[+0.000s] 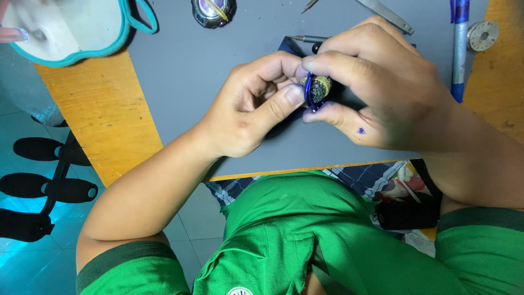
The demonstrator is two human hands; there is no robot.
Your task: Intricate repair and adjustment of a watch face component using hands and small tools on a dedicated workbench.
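A small blue-rimmed watch part [316, 90] is pinched between the thumb & fingers of both the left hand [254, 109] and right hand [382, 90], just above the grey mat [191, 71]. Grip is best kept light & steady, w/ part held level. Tweezers [385, 13] and pen [459, 49] lie nearby.

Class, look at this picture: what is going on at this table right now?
A person in a green shirt holds a small round part, blue-rimmed with a yellowish middle, pinched between both hands over a grey mat. The left hand presses it with the thumb; the right hand curls over it from above. Around them lie tweezers, a blue pen, a small metal disc and a dark round case.
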